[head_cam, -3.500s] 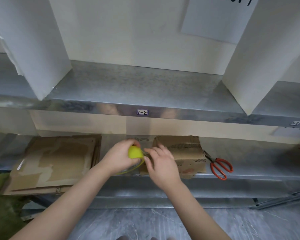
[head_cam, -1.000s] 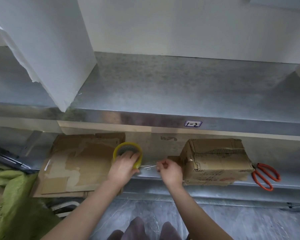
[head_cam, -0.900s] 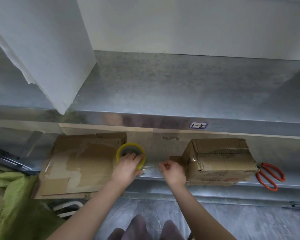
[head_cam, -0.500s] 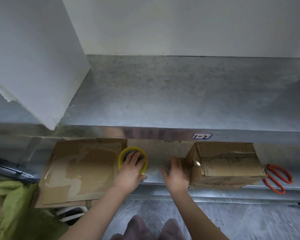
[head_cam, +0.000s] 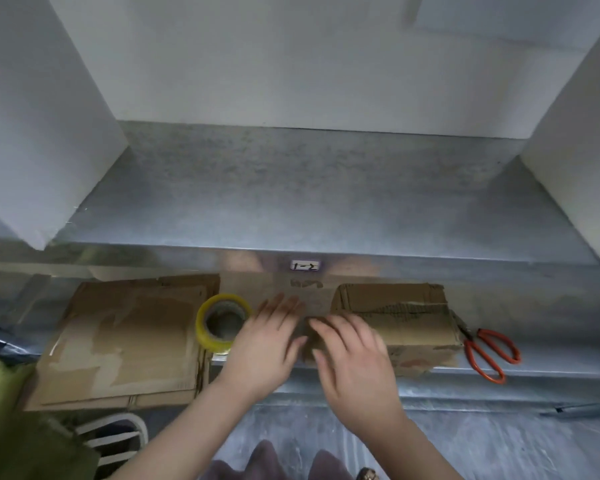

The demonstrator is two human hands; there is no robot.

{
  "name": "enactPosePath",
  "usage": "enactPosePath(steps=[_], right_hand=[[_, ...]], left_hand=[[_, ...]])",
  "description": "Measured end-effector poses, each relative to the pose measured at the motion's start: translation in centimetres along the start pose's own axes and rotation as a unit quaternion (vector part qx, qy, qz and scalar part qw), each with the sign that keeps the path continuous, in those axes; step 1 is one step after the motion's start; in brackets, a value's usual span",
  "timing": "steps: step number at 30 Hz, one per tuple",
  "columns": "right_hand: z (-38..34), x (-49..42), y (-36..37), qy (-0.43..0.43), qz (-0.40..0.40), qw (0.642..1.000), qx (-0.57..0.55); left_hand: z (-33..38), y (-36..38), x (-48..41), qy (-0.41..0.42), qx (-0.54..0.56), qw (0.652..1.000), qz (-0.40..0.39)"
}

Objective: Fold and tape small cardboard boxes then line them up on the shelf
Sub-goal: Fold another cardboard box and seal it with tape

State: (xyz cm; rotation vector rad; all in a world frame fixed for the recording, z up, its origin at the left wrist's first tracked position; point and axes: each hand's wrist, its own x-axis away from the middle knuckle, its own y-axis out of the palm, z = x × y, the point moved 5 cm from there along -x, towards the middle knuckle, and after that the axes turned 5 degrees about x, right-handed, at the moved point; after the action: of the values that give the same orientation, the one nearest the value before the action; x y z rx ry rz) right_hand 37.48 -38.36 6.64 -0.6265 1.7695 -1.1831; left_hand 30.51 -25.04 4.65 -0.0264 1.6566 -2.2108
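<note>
Both hands lie flat, fingers straight and spread. The right hand [head_cam: 354,355] rests on the left end of the cardboard box [head_cam: 402,317], and the left hand [head_cam: 267,344] is just left of it. The box stands on the lower shelf [head_cam: 541,367]. Left of the box lies a yellow tape roll [head_cam: 209,337], with flattened cardboard [head_cam: 125,337] further left. Orange scissors [head_cam: 489,351] lie just right of the box.

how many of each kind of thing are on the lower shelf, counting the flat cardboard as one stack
folded cardboard box: 1
stack of flat cardboard: 1
yellow tape roll: 1
orange-handled scissors: 1
total: 4
</note>
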Motion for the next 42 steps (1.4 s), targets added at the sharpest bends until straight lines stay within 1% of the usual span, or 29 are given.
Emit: enactPosePath(steps=[3,5,8,11,13,15,17,19,22,24,25,26,29,31,33,35,38,42], right_hand=[[5.1,0.9,-1.4,0.028,-0.022,0.999,0.032],[8.4,1.3,-1.9,0.044,-0.045,0.997,0.045],[12.7,1.9,-2.6,0.066,-0.057,0.995,0.054],[16.2,2.6,-2.5,0.083,-0.083,0.992,0.036],[18.2,3.1,-1.9,0.109,-0.127,0.986,0.001],[19.9,3.6,-1.2,0.135,-0.174,0.974,-0.059],[21.0,3.9,-0.4,0.154,-0.201,0.957,-0.143],[21.7,3.9,-0.2,0.165,-0.194,0.944,-0.211],[22.4,4.0,0.3,0.186,-0.169,0.927,-0.279],[22.4,4.0,0.6,0.186,-0.159,0.921,-0.303],[22.3,3.9,0.7,0.18,-0.158,0.924,-0.299],[22.1,3.8,0.9,0.169,-0.161,0.929,-0.286],[21.6,3.5,1.8,0.131,-0.186,0.943,-0.241],[21.4,2.9,2.2,0.127,-0.194,0.945,-0.23],[21.5,2.2,2.3,0.132,-0.191,0.943,-0.236],[21.5,1.7,2.5,0.134,-0.193,0.942,-0.241],[21.6,1.2,3.0,0.125,-0.208,0.939,-0.243],[21.8,0.2,3.0,0.125,-0.257,0.918,-0.277]], left_hand=[[5.2,0.5,-1.4,0.009,0.034,0.999,0.007],[8.1,1.3,-2.3,0.01,0.033,0.999,0.012],[11.0,2.7,-3.2,-0.002,0.033,0.999,0.02],[11.5,4.1,-3.5,-0.075,0.02,0.997,0.019],[11.0,5.3,-3.3,-0.141,0.041,0.989,0.009],[10.3,6.7,-3.0,-0.205,0.116,0.972,-0.006],[9.9,7.7,-2.7,-0.248,0.204,0.947,-0.005],[10.1,8.2,-2.6,-0.256,0.288,0.923,0.019],[10.3,8.6,-2.4,-0.26,0.404,0.875,0.051],[10.4,8.6,-2.1,-0.271,0.443,0.853,0.057],[10.6,8.7,-1.9,-0.279,0.441,0.851,0.055],[10.8,8.9,-1.6,-0.285,0.422,0.859,0.055],[11.4,9.1,-0.9,-0.284,0.3,0.907,0.077],[10.4,8.3,-1.9,-0.283,0.227,0.928,0.081],[9.2,7.2,-3.4,-0.275,0.174,0.943,0.069],[8.5,6.6,-4.4,-0.25,0.159,0.954,0.052],[8.4,7.0,-3.8,-0.228,0.171,0.958,0.02],[7.4,6.8,-3.0,-0.218,0.175,0.96,-0.007]])
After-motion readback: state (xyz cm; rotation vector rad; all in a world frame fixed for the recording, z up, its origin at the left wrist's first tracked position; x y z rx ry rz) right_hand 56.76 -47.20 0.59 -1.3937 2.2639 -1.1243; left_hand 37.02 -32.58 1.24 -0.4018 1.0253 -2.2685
